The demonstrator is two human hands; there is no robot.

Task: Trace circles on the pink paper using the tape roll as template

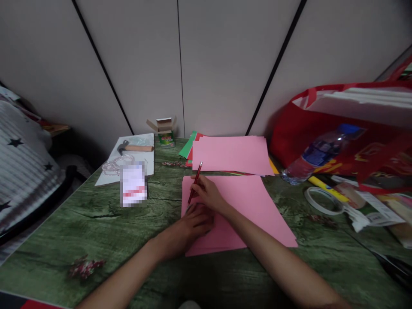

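Note:
My right hand (207, 193) is closed around a dark red pencil (195, 184), which leans with its lower end at the left side of a pink paper stack (247, 206). Just below it, my left hand (196, 221) rests on the same sheets with its fingers laid over the paper. A small pale greenish bit shows by the left fingertips; what it is I cannot make out. Behind the hands lies a second pile of pink paper (230, 152), with green sheets (187, 148) and red ones showing beneath it.
On the left are a phone-like blurred object (133, 184), a hammer (138, 148) on a white sheet, and beaded strands (112, 165). A small open box (165, 136) stands by the wall. To the right are a bottle (318, 154), a tape roll (322, 201) and a red bag (289, 124).

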